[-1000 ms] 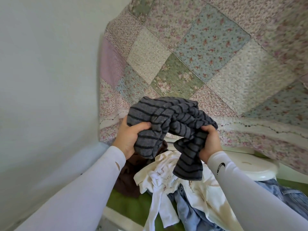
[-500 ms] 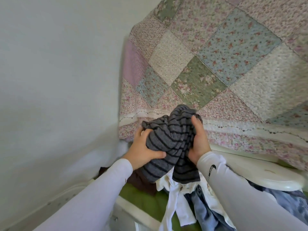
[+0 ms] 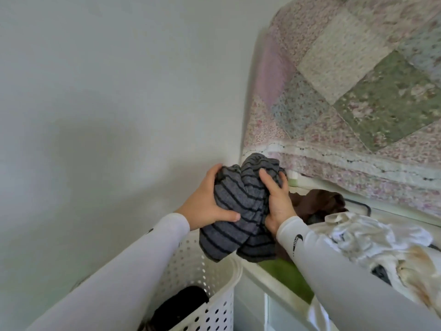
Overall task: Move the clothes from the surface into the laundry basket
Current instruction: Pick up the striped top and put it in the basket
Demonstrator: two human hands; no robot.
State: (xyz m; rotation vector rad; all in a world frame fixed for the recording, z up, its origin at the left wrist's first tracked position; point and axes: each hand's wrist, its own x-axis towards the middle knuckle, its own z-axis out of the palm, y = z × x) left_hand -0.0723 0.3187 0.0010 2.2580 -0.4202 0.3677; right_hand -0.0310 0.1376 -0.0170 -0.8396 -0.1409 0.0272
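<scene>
A bunched grey garment with thin black stripes [image 3: 238, 211] hangs between both hands. My left hand [image 3: 205, 206] grips its left side and my right hand [image 3: 276, 199] grips its right side. Its lower end dangles just above the rim of a white perforated laundry basket [image 3: 222, 304] at the bottom centre. A dark item [image 3: 183, 304] lies inside the basket. On the green-topped surface [image 3: 284, 271] to the right lie a brown garment [image 3: 315, 204] and a heap of white and cream clothes [image 3: 381, 240].
A plain white wall fills the left side. A floral patchwork quilt [image 3: 358, 91] hangs over the upper right, above the surface. The white frame of the surface [image 3: 260, 304] stands right beside the basket.
Both hands have carried the striped garment left, off the pile and over the basket's rim. The view swung left, bringing the basket into sight.
</scene>
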